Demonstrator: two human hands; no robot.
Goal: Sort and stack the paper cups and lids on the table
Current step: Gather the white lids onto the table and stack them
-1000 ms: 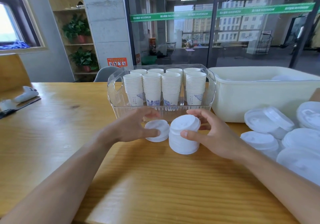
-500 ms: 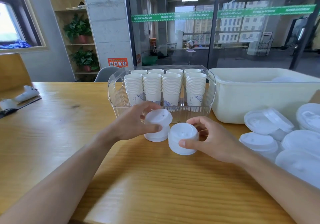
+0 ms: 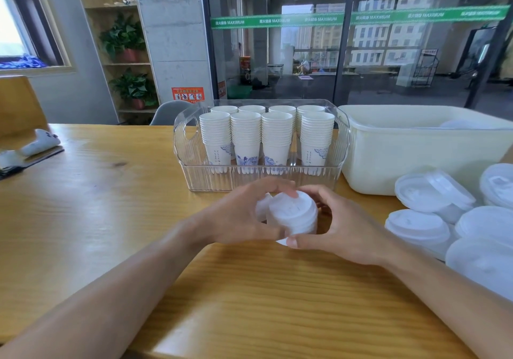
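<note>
A stack of small white lids stands on the wooden table in front of me. My left hand curls round its left side, fingertips on the top lid. My right hand cups the stack from the right, thumb at its base. Another small lid shows partly behind my left fingers. Several stacks of white paper cups with blue prints stand upright in a clear plastic bin just beyond.
A cream plastic tub sits right of the clear bin. Several larger translucent lids lie piled at the table's right edge. A white object on a dark pad lies far left. A glass wall stands behind the table.
My left hand carried a small lid from the left onto the stack my right hand holds. Both hands now close round the stack together.
</note>
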